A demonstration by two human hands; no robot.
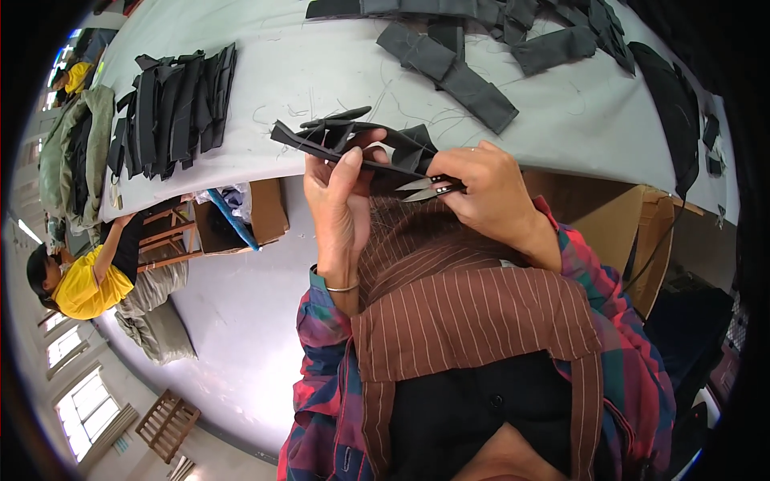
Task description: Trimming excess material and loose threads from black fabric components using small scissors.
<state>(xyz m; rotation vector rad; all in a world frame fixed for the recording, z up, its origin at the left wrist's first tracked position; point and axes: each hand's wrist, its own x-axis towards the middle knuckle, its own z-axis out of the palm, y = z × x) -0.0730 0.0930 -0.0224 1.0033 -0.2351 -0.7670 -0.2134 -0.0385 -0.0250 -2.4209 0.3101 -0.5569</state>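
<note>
My left hand [343, 188] is closed on a folded strip of black fabric [321, 144], thumb on the near side and fingers behind. Loose threads stick out from the strip's left end. In my right hand [487, 188] is a pair of thread snips [433, 189] with black handles. The silver blades point left, parted, just below the strip's lower edge. My right fingers also seem to touch the strip's right end. Both hands are at the near edge of the table [281, 88], in front of my striped brown apron.
A row of black fabric pieces [172, 112] lies on the left of the table. More black pieces [449, 68] are scattered at the back, among cut threads. Cardboard boxes [269, 212] stand beneath the table. A person in yellow [96, 284] is at the far left.
</note>
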